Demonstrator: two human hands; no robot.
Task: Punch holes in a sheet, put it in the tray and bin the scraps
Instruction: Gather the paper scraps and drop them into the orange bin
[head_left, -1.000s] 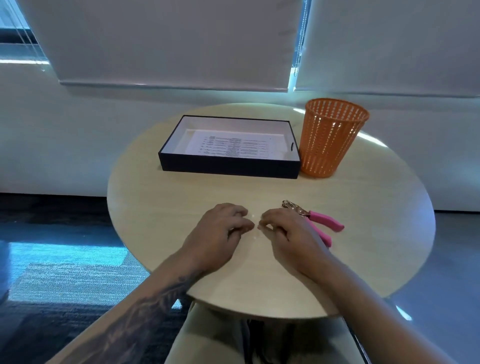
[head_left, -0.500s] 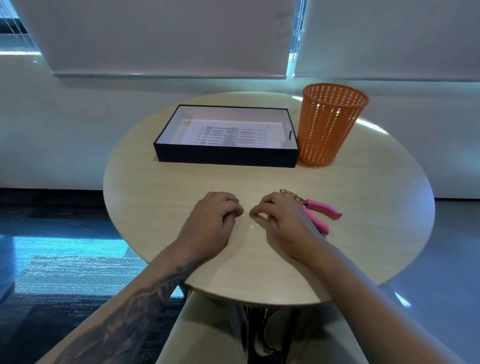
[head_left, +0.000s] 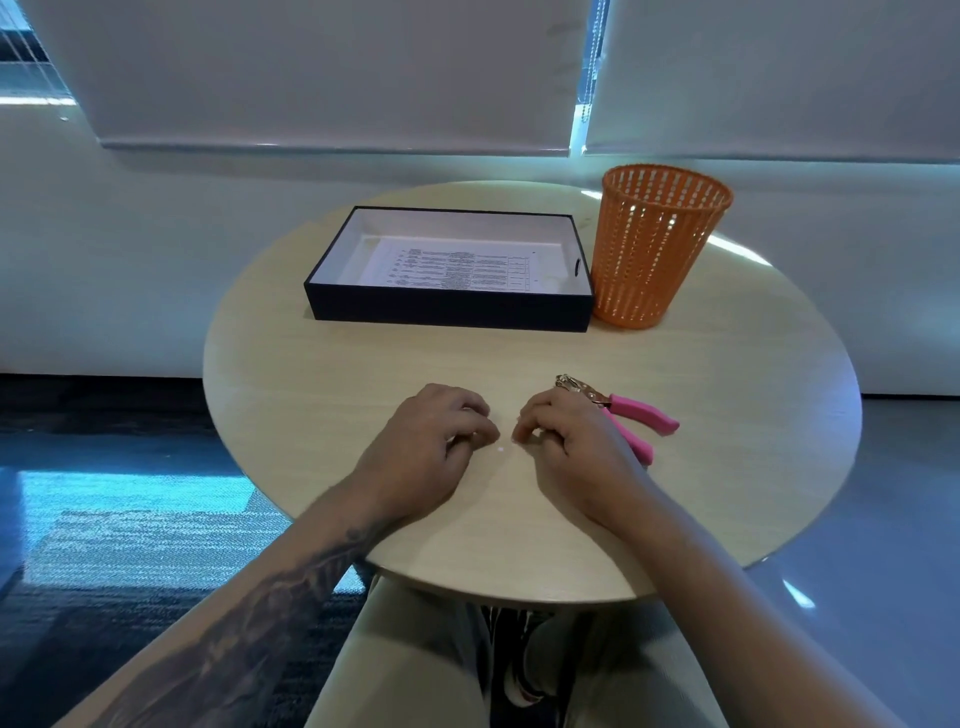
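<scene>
My left hand (head_left: 431, 441) and my right hand (head_left: 566, 447) rest on the round wooden table (head_left: 363, 374) near its front, fingers curled, knuckles up. A tiny white paper scrap (head_left: 501, 449) lies on the wood between them. My right thumb and forefinger pinch together at another pale speck just beside it. What my left hand's curled fingers cover is hidden. The pink-handled hole punch (head_left: 631, 415) lies right behind my right hand. The printed sheet (head_left: 447, 267) lies flat inside the black tray (head_left: 447, 312). The orange mesh bin (head_left: 649, 254) stands upright to the tray's right.
The tray and bin stand at the back of the table, touching or nearly so. Behind the table are a white wall and lowered blinds (head_left: 332, 73). My knees (head_left: 415, 654) are under the table's front edge. Dark carpet (head_left: 104, 519) lies to the left.
Both hands stay in the same spot with small finger movements; the fingertips have drawn slightly apart. Fewer white specks show between them. The camera view has shifted a little.
</scene>
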